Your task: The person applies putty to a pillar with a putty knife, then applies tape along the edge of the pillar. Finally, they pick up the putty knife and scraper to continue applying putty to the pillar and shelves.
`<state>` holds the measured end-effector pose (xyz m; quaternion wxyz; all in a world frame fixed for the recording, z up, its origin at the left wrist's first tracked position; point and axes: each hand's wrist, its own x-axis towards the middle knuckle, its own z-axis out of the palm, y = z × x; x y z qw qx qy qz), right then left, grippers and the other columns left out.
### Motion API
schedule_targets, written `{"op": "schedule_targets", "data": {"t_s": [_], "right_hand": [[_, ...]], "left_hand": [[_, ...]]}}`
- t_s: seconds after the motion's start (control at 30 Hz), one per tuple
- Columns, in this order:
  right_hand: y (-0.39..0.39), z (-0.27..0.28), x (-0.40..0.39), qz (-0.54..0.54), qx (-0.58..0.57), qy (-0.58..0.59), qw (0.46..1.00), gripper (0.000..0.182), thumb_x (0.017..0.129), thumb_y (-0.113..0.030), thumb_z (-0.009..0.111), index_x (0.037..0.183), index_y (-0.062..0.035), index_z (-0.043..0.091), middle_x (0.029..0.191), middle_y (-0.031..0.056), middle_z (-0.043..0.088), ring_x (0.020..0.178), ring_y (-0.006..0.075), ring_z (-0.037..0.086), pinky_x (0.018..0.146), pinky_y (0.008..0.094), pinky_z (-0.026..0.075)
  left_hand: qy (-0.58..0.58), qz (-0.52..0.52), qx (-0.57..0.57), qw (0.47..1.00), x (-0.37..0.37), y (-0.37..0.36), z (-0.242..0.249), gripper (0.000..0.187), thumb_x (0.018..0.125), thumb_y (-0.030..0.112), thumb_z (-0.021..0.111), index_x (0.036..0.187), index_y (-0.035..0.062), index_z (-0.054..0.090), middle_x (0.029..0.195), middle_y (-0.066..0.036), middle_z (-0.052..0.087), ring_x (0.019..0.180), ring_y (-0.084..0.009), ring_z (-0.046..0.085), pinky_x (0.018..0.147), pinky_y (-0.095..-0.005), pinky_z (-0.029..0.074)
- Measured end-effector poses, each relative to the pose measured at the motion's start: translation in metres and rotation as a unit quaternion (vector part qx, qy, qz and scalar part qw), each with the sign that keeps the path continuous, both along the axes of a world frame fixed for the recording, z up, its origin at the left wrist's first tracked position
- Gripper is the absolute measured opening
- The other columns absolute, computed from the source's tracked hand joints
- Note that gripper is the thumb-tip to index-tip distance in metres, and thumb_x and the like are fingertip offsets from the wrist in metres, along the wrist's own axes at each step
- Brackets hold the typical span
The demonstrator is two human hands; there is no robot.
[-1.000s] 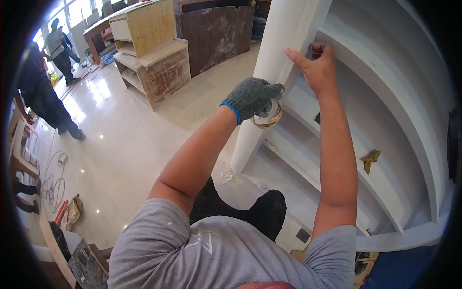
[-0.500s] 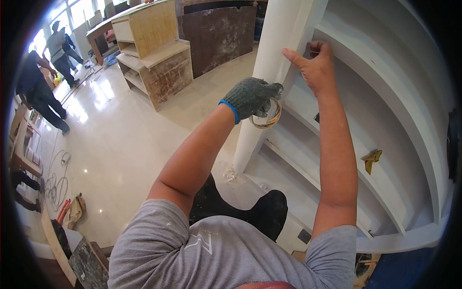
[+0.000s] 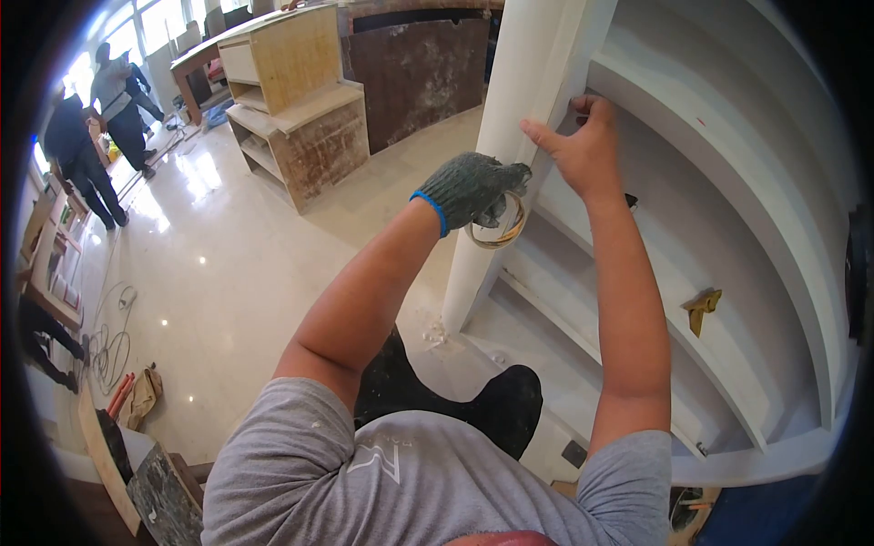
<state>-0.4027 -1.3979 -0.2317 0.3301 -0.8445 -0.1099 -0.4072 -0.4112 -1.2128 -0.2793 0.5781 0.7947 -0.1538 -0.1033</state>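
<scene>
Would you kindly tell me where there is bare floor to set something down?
The widest bare floor lies between the wooden cabinet, the coiled cable and the left arm. It is crowded at the picture's lower left, where the brown cloth, red rods and stained board cluster.

White shelves (image 3: 701,120), yellowish scrap (image 3: 701,311) on one; glossy floor (image 3: 237,273), looped cable (image 3: 111,350)

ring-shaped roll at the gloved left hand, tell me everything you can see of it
The ring-shaped roll is a thin, tan-and-brown hoop with an open centre, looking like a roll of tape. It is seen at a slant, hanging from the dark-gloved left hand, which covers its upper part. It appears in front of the white column; whether they touch is unclear. Any lettering is too small to read.
</scene>
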Motion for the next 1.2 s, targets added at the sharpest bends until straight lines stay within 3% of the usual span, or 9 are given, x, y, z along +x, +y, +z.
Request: {"op": "schedule_targets", "data": {"t_s": [0.17, 0.4, 0.47, 0.67, 0.87, 0.97, 1.07, 1.1, 1.2], "right_hand": [[0.001, -0.008, -0.002, 0.02, 0.029, 0.009, 0.999, 0.087, 0.064, -0.041, 0.091, 0.121, 0.0089, 0.048, 0.123, 0.0243, 0.051, 0.116, 0.0356, 0.053, 0.099, 0.042, 0.046], [0.005, 0.0, -0.003, -0.014, 0.002, -0.045, 0.999, 0.097, 0.063, -0.037, 0.09, 0.132, 0.0102, 0.041, 0.129, 0.0261, 0.05, 0.12, 0.0387, 0.051, 0.104, 0.0441, 0.044], [0.004, -0.003, -0.001, 0.0, 0.01, -0.045, 0.999, 0.098, 0.063, -0.038, 0.092, 0.133, 0.0105, 0.042, 0.124, 0.0228, 0.05, 0.115, 0.0332, 0.052, 0.1, 0.042, 0.045], [0.004, -0.015, -0.003, 0.069, 0.067, 0.003, 0.995, 0.099, 0.065, -0.036, 0.09, 0.136, 0.0083, 0.039, 0.127, 0.0228, 0.048, 0.119, 0.0322, 0.049, 0.101, 0.0418, 0.045], [0.002, -0.033, -0.005, 0.073, 0.029, 0.014, 0.997, 0.102, 0.067, -0.036, 0.09, 0.141, 0.0065, 0.034, 0.133, 0.0243, 0.043, 0.12, 0.0346, 0.049, 0.104, 0.0442, 0.043], [0.0, -0.033, -0.005, 0.072, 0.012, -0.004, 0.997, 0.103, 0.067, -0.037, 0.09, 0.142, 0.0063, 0.033, 0.133, 0.0249, 0.044, 0.122, 0.0362, 0.048, 0.105, 0.0446, 0.043], [0.0, -0.035, -0.005, 0.072, 0.017, -0.007, 0.997, 0.103, 0.067, -0.038, 0.089, 0.142, 0.0068, 0.034, 0.133, 0.0259, 0.046, 0.125, 0.0376, 0.047, 0.106, 0.0446, 0.042], [0.0, -0.036, -0.004, 0.071, 0.017, -0.001, 0.997, 0.103, 0.067, -0.038, 0.089, 0.142, 0.0071, 0.035, 0.134, 0.0262, 0.047, 0.126, 0.038, 0.046, 0.107, 0.0446, 0.042], [0.0, -0.044, 0.002, 0.057, 0.001, -0.053, 0.997, 0.101, 0.068, -0.038, 0.091, 0.142, 0.0077, 0.039, 0.132, 0.0262, 0.048, 0.122, 0.0357, 0.052, 0.102, 0.0446, 0.046]], "left_hand": [[-0.043, -0.009, -0.001, 0.999, 0.0, 0.0, -0.004, 0.039, 0.091, 0.042, 0.068, 0.094, 0.0043, 0.076, 0.066, -0.006, 0.06, 0.056, -0.0135, 0.055, 0.055, -0.0311, 0.047], [0.048, 0.026, -0.02, 0.998, -0.003, -0.004, 0.001, 0.042, 0.089, 0.046, 0.071, 0.091, 0.0049, 0.076, 0.064, -0.005, 0.058, 0.055, -0.0135, 0.054, 0.052, -0.0307, 0.045], [0.053, 0.052, 0.014, 0.997, -0.01, -0.006, 0.01, 0.043, 0.087, 0.047, 0.073, 0.089, 0.0042, 0.075, 0.063, -0.005, 0.057, 0.055, -0.0134, 0.054, 0.051, -0.0303, 0.044], [-0.195, -0.037, 0.264, 0.944, 0.007, 0.0, -0.004, 0.035, 0.101, 0.043, 0.054, 0.118, 0.0162, 0.069, 0.074, -0.013, 0.065, 0.063, -0.0235, 0.065, 0.058, -0.0394, 0.051], [-0.293, -0.018, 0.315, 0.902, -0.003, 0.003, -0.013, 0.032, 0.105, 0.037, 0.043, 0.133, 0.0316, 0.058, 0.083, -0.015, 0.068, 0.072, -0.0338, 0.067, 0.069, -0.0461, 0.053], [-0.32, 0.017, 0.315, 0.893, -0.012, 0.001, -0.021, 0.037, 0.104, 0.036, 0.047, 0.134, 0.0196, 0.058, 0.084, -0.016, 0.069, 0.074, -0.0303, 0.068, 0.071, -0.0436, 0.053], [-0.087, 0.095, 0.138, 0.982, -0.036, -0.006, -0.022, 0.046, 0.101, 0.035, 0.053, 0.133, 0.0029, 0.057, 0.085, -0.016, 0.07, 0.076, -0.0234, 0.068, 0.073, -0.0386, 0.053], [-0.057, 0.112, 0.002, 0.992, -0.045, -0.008, -0.029, 0.048, 0.099, 0.029, 0.059, 0.131, -0.0075, 0.056, 0.096, -0.015, 0.071, 0.084, -0.0171, 0.066, 0.077, -0.0335, 0.053], [-0.167, 0.157, -0.202, 0.952, -0.06, -0.004, -0.067, 0.05, 0.096, 0.028, 0.063, 0.135, -0.0037, 0.055, 0.105, -0.016, 0.071, 0.089, -0.0179, 0.067, 0.08, -0.0325, 0.053]]}}
